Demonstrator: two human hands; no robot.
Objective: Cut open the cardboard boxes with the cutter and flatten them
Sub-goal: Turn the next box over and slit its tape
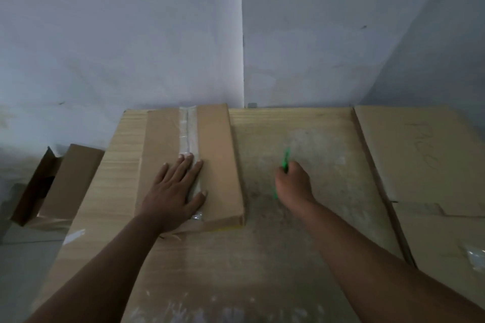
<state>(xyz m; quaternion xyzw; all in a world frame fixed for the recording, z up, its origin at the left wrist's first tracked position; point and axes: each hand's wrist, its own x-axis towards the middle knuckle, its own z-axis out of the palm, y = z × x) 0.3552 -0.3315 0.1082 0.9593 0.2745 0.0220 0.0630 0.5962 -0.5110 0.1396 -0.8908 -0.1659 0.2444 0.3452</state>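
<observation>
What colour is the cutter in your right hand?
Bright green; the cutter shows best in the head view.

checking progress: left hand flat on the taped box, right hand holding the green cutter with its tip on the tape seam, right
Only the last part is wrong. The head view shows the green cutter in the right hand off the taped box, over the table to its right, not on the tape seam. The left hand does lie flat on the box.
</observation>
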